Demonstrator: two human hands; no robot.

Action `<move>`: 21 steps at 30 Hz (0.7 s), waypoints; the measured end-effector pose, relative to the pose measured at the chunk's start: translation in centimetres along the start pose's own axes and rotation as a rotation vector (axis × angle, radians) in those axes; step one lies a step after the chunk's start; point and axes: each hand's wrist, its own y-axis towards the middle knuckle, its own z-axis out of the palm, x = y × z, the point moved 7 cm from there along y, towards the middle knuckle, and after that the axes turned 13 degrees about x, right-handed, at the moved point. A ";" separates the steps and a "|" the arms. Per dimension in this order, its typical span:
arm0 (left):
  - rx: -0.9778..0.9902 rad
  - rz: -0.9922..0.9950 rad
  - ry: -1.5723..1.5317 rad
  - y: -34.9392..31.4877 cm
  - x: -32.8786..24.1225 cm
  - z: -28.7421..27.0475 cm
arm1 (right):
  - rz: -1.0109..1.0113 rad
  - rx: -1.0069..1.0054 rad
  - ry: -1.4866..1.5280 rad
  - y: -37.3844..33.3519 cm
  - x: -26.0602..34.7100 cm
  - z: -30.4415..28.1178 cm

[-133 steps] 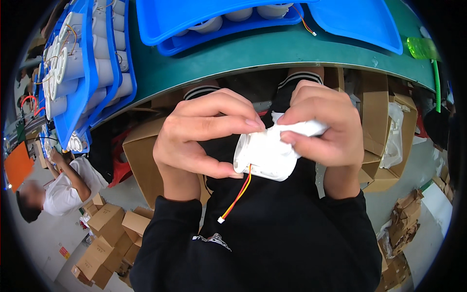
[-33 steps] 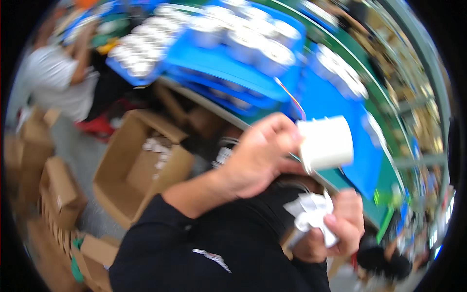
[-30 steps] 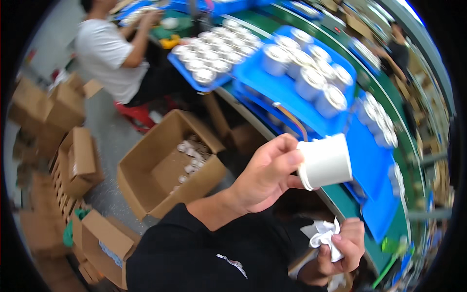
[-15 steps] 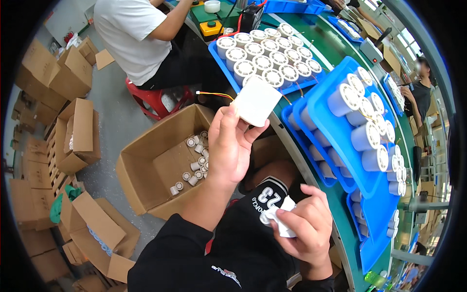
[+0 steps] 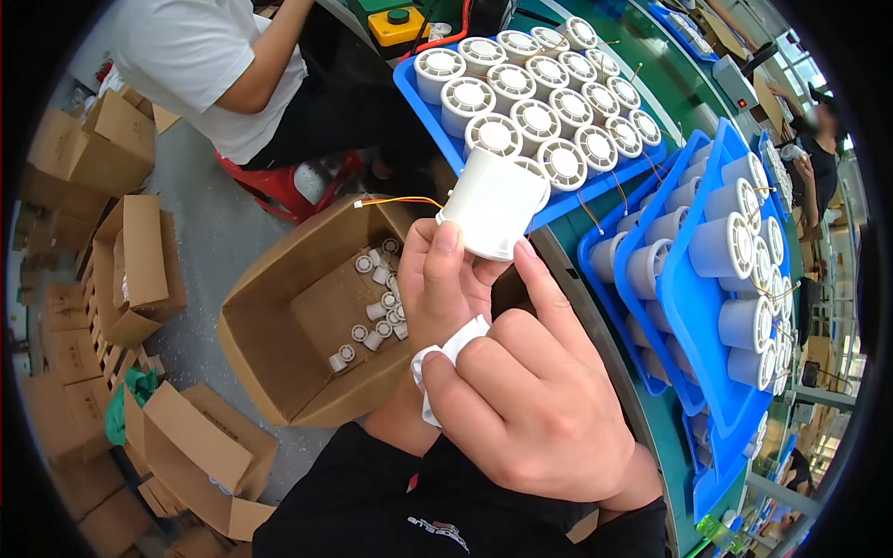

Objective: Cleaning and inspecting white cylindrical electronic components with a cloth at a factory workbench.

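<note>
My left hand (image 5: 442, 288) grips a white plastic cylinder (image 5: 491, 206) by its lower end, thumb in front. A thin lead of red and yellow wires (image 5: 400, 199) with a small white connector sticks out to its left. My right hand (image 5: 549, 409) is closed round a crumpled white wipe (image 5: 456, 349), which may be cloth or paper. Its index finger stretches up to the cylinder's lower right edge and seems to touch it. Just beyond, similar white cylinders with slotted round tops (image 5: 536, 119) stand in rows on a blue tray (image 5: 567, 216).
Stacked blue trays (image 5: 688, 279) of cylinders lean at the right on the green table (image 5: 595, 312). Below left, an open cardboard box (image 5: 270, 349) holds several small white parts. A person in a white shirt (image 5: 186, 79) sits on a red stool (image 5: 270, 191). More cartons (image 5: 139, 279) line the left.
My right hand has come up and left with the wipe, extending its index finger to the cylinder. The cylinder has turned so its side shows more. The whole view has shifted slightly.
</note>
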 end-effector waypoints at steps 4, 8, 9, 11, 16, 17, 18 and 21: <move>0.000 0.094 0.066 0.6 -0.3 -0.2 | -0.002 -0.013 -0.039 1.8 -0.9 0.0; 0.000 -0.033 -0.006 1.4 0.3 -1.0 | 0.019 -0.011 -0.079 2.8 -1.7 0.3; 0.014 -0.028 -0.018 1.4 0.1 -0.7 | 0.021 -0.019 -0.085 2.9 -1.8 0.4; 0.028 -0.023 -0.031 1.6 -0.1 -0.3 | 0.022 -0.009 -0.086 3.2 -1.9 0.5; -0.093 -0.062 0.040 1.8 -1.0 0.1 | 0.020 0.018 -0.098 3.8 -2.3 0.5; -0.096 -0.053 0.047 1.9 -0.6 -1.1 | 0.016 0.037 -0.099 4.1 -2.2 0.5; -0.008 -0.104 -0.321 2.2 1.3 -2.5 | 0.012 0.056 -0.101 4.4 -2.1 0.6; -0.007 -0.087 -0.477 2.8 2.6 -3.6 | 0.030 0.064 -0.117 4.6 -2.5 1.2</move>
